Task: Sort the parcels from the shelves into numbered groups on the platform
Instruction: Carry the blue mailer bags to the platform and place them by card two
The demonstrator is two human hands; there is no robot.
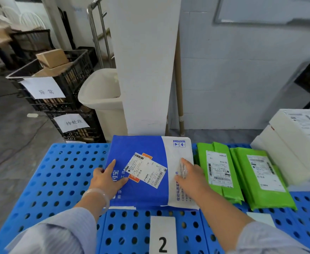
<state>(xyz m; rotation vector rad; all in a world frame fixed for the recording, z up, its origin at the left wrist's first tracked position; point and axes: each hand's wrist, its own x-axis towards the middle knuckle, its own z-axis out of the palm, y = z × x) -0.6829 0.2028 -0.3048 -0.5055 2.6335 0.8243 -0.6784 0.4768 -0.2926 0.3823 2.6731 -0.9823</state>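
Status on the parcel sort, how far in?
Done: two green plastic mailers and a white box already lie on the blue perforated platform. In hand: both hands flat on the blue-and-white mailer above the "2" card. Remaining shelf parcels: out of view.

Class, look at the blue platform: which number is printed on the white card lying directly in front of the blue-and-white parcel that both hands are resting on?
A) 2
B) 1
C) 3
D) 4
A: the white card on the platform, just in front of the blue-and-white parcel, shows a black 2; the left hand and right hand lie flat on that parcel.
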